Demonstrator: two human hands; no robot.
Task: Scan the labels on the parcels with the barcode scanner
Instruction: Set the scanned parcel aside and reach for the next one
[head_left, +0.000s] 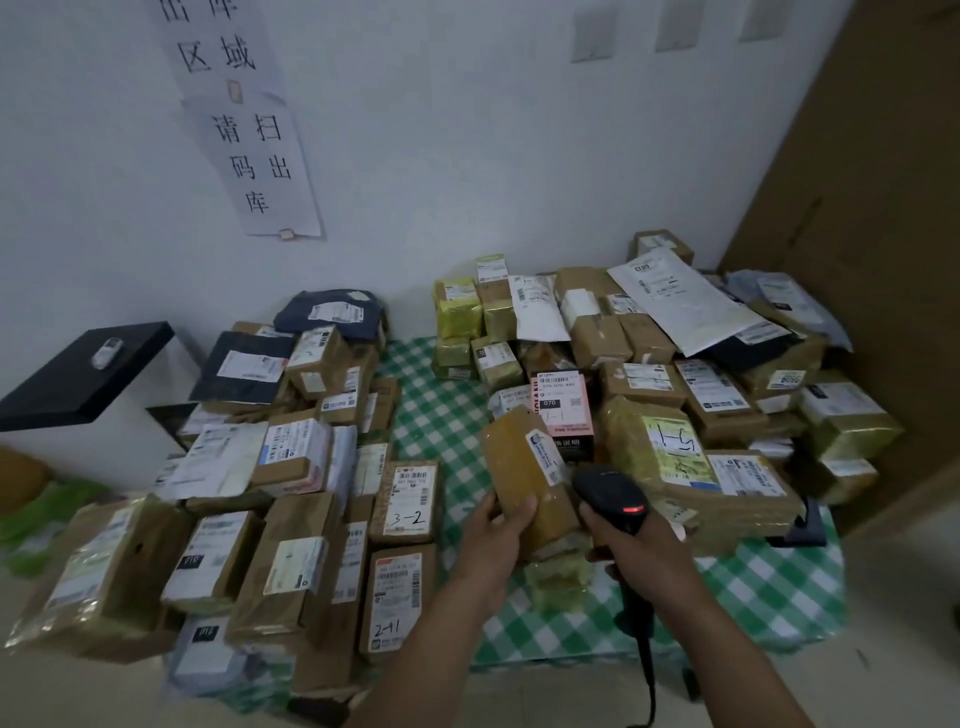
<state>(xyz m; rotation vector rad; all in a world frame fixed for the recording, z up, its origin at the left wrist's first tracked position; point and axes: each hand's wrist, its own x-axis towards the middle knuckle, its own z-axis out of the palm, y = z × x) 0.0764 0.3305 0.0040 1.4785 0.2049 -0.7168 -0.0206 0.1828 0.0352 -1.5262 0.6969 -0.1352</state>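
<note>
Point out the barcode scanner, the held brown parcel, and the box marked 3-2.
black handheld barcode scanner (608, 491): head view, top of its head.
brown tape-wrapped parcel (519, 478): head view, bare brown face.
brown cardboard box marked 3-2 (410, 499): head view, white label.

Left hand (498, 535) bare, right hand (631, 551) bare. Left forearm (431, 639) and right forearm (727, 654) also bare, uncovered all the way to the bottom edge of the view. Both forearms slim, wrists narrow. Picture soft with wide-angle stretch; finer detail on the hands can't be made out.
</note>
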